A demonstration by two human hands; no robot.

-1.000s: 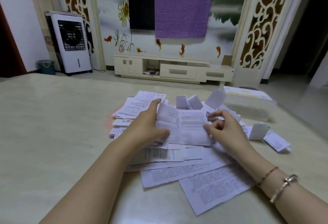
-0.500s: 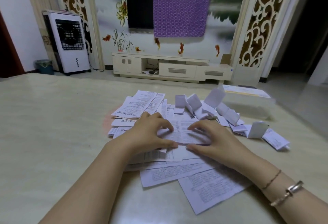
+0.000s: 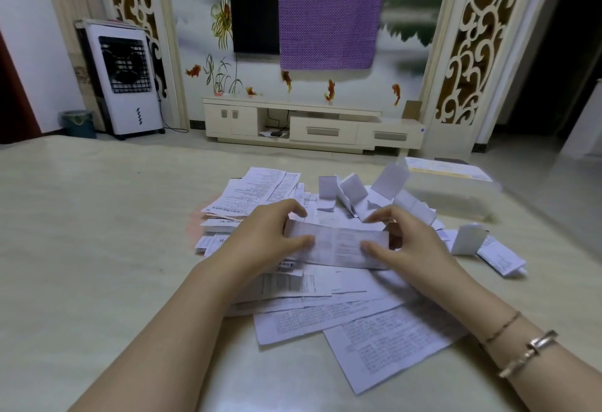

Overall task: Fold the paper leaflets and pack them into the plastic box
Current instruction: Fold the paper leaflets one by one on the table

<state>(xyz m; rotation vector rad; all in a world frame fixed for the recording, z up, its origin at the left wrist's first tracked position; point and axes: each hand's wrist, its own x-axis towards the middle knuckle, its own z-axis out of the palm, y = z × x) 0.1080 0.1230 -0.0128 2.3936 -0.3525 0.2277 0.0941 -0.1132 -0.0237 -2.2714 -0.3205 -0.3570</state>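
Sheets (image 3: 394,343) nearest, flat on table (image 3: 81,248), printed side up, lower corner close to near table edge. More flat sheets overlapping behind, in loose pile toward centre. Bare table wide open on left side, from near edge to far edge; less free room on right.

Left hand (image 3: 260,239) and right hand (image 3: 410,242) above middle of pile, both grasping one leaflet (image 3: 338,247). Left thumb on front of left end, fingers curled over top edge. Right thumb pressing front near right end, fingers behind and over top. Leaflet folded to long narrow strip, long axis running left to right, slightly lower at right end, printed face toward camera, lifted a little off pile. Two bracelets (image 3: 524,349) on right wrist.

Behind hands, unfolded sheets (image 3: 257,190) at far left of pile, long sides pointing away and to the right. Folded pieces (image 3: 351,188) standing or leaning at far centre and right, some tent-like. Two more folded pieces (image 3: 469,239) apart, at right of right hand.

Clear box (image 3: 456,183) at far right of table, near far edge, well apart from hands; contents hard to tell.

Beyond table: low cabinet (image 3: 309,124), fan unit (image 3: 123,79) at left, purple cloth (image 3: 329,13) over dark screen.
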